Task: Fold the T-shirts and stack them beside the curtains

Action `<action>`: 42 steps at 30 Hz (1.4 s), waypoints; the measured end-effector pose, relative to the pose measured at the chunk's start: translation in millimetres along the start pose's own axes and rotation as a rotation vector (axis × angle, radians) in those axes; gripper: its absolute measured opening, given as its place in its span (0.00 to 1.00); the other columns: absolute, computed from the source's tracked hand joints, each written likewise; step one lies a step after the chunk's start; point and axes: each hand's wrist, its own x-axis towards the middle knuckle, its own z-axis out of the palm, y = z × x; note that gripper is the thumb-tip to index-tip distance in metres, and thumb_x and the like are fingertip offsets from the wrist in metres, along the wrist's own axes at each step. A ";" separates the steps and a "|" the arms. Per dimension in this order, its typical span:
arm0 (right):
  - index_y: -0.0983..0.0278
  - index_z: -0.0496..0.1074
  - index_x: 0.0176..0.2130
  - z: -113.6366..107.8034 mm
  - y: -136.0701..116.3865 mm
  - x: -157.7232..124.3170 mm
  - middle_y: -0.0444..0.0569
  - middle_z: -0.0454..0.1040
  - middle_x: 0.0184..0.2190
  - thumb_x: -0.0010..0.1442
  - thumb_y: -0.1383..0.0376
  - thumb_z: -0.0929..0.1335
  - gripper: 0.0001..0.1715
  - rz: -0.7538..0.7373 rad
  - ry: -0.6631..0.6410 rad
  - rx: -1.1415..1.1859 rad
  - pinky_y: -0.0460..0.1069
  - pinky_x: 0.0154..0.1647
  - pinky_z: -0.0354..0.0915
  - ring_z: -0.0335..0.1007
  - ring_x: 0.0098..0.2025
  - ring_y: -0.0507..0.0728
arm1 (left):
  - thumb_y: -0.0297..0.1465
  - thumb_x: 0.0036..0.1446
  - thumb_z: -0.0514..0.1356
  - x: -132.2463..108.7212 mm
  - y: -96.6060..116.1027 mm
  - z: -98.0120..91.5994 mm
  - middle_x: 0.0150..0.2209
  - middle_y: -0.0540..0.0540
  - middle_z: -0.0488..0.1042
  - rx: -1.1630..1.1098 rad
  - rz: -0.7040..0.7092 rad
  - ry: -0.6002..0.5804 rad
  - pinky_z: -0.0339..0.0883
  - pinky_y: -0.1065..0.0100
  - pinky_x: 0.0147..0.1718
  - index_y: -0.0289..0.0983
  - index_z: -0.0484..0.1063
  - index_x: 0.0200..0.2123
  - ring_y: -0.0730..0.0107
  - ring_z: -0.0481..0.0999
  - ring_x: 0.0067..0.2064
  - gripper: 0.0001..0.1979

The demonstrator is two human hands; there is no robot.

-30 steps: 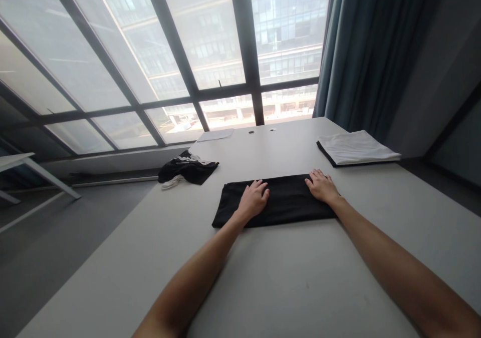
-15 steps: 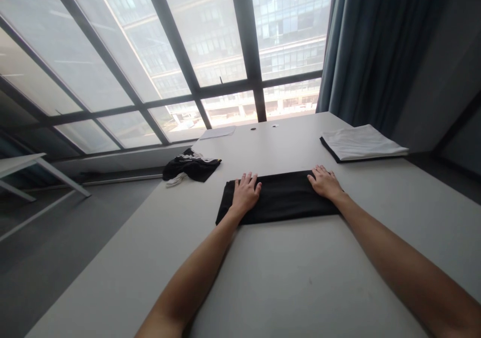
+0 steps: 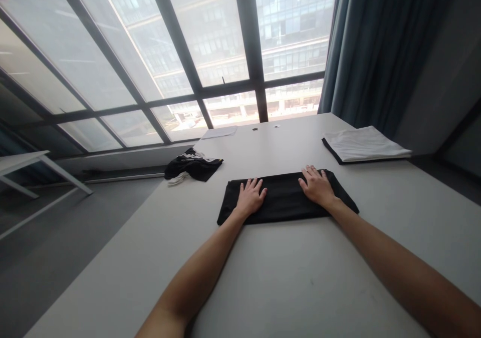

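A folded black cloth (image 3: 283,200), roughly rectangular, lies flat on the white table (image 3: 278,278) in front of me. My left hand (image 3: 251,197) rests palm down on its left part, fingers spread. On the right part of the cloth lies my right hand (image 3: 317,185), also flat, with its fingers apart and their tips near the far edge. Neither hand grips the fabric. The cloth's right end sticks out past my right hand.
Folded white fabric (image 3: 366,142) lies over a black piece at the table's right side. A crumpled black-and-white garment (image 3: 193,165) sits at the left edge. Beyond it is a flat white sheet (image 3: 220,132). Another table (image 3: 24,161) stands at far left, and a curtain (image 3: 376,47) hangs behind.
My right hand has slid left, inward over the black cloth, uncovering more of its right end. My left hand has shifted slightly to the right. Both stay flat on the cloth.
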 end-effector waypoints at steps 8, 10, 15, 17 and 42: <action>0.67 0.59 0.69 8.9 -2.1 -1.2 0.59 0.52 0.72 0.71 0.54 0.56 0.34 -0.002 -0.164 0.033 0.68 0.70 0.42 0.44 0.73 0.65 | 0.47 0.71 0.41 2.0 -24.9 -0.9 0.72 0.41 0.54 0.031 -0.231 0.021 0.41 0.40 0.68 0.41 0.58 0.70 0.47 0.49 0.73 0.31; 0.67 0.59 0.69 7.9 -2.6 -0.7 0.58 0.52 0.72 0.71 0.54 0.56 0.34 0.000 -0.167 0.033 0.68 0.71 0.42 0.44 0.73 0.65 | 0.47 0.71 0.41 2.8 -25.6 -2.1 0.72 0.41 0.54 0.054 -0.239 0.026 0.43 0.40 0.68 0.41 0.58 0.70 0.48 0.49 0.72 0.31; 0.67 0.59 0.69 8.4 -4.7 -0.4 0.58 0.52 0.72 0.71 0.54 0.56 0.34 0.008 -0.161 0.029 0.67 0.71 0.42 0.44 0.73 0.64 | 0.46 0.72 0.40 -0.1 -5.9 -7.5 0.72 0.41 0.54 0.102 -0.107 0.177 0.41 0.44 0.69 0.38 0.59 0.69 0.51 0.47 0.73 0.31; 0.67 0.59 0.69 8.6 -4.7 -0.4 0.57 0.52 0.72 0.71 0.53 0.56 0.34 0.005 -0.162 0.030 0.67 0.71 0.42 0.44 0.73 0.64 | 0.46 0.72 0.40 -2.7 5.0 -6.2 0.72 0.43 0.52 0.064 -0.024 0.151 0.42 0.46 0.69 0.40 0.56 0.70 0.53 0.46 0.73 0.30; 0.66 0.60 0.68 13.3 -1.7 0.1 0.57 0.53 0.72 0.71 0.54 0.56 0.33 -0.002 -0.142 0.021 0.67 0.71 0.42 0.44 0.73 0.63 | 0.47 0.71 0.41 20.7 67.9 -3.5 0.73 0.41 0.51 -0.012 0.114 0.003 0.43 0.47 0.69 0.35 0.52 0.72 0.53 0.48 0.73 0.33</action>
